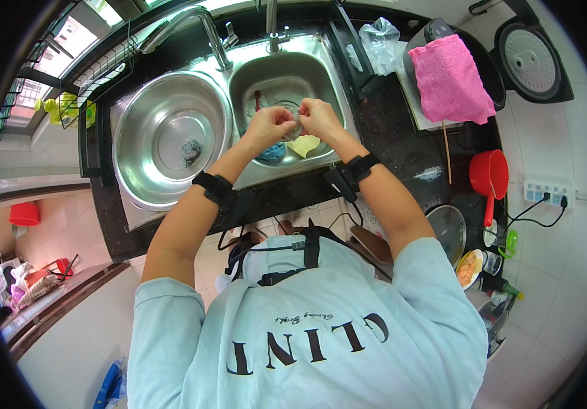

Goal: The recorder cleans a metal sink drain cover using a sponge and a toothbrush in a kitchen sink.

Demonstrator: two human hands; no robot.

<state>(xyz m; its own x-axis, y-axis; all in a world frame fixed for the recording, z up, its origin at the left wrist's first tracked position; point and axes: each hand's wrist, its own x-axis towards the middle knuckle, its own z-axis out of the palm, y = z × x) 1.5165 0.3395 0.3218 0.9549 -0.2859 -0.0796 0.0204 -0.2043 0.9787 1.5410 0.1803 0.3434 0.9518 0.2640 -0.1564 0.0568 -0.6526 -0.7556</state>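
Note:
Over the right sink basin (319, 82), my left hand (271, 124) and my right hand (319, 118) are close together, fingertips pinched. Between them is a small greyish, partly see-through thing (293, 132), which both hands seem to grip; the fingers cover part of it and its kind is unclear. Below the hands, a blue cloth or scrubber (273, 152) and a pale yellow cloth or sponge (304, 145) lie in the basin. A thin dark red object (257, 100) lies by the basin's left wall.
At left, a large steel bowl (137, 128) fills the other basin, with a steel wool scourer (190, 153) inside. Faucets (216, 43) rise behind. Right are a pink towel (452, 79) on an open-lidded rice cooker (528, 61), a chopstick (447, 153) and a red ladle (489, 174).

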